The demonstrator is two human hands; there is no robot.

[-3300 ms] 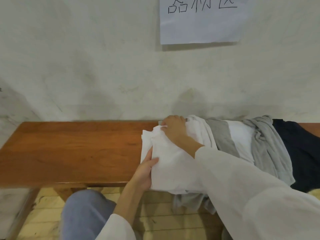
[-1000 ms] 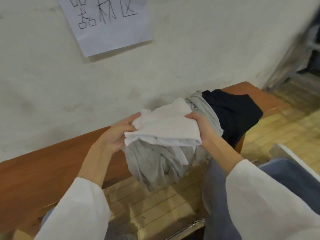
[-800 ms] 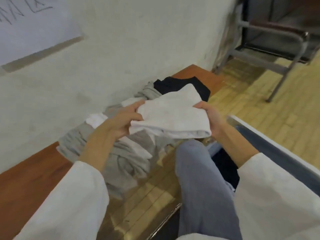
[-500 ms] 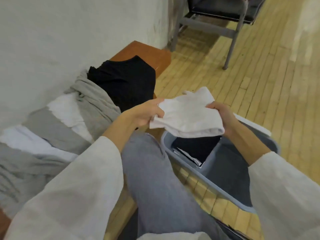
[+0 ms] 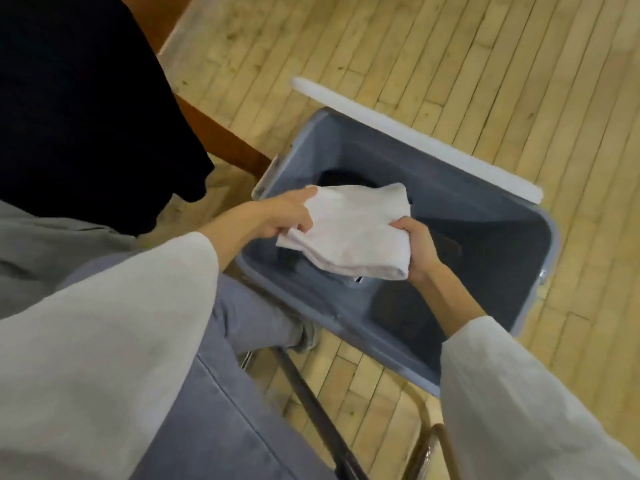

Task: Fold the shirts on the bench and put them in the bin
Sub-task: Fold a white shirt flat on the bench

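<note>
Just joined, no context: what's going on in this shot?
A person holds a folded white shirt in both hands, the left hand pinching its left edge and the right hand gripping its right edge, above the open grey-blue bin on the floor. It is not yet released. A dark garment already lies in the bin. A black shirt lies on the bench at left, a grey shirt beside it.

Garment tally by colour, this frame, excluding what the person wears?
White: 1, folded shirt, gripped by left hand and right hand above the bin.
Black: 2, black garment on the bench, dark garment inside the bin.
Grey: 1, grey garment.
Total: 4.
</note>
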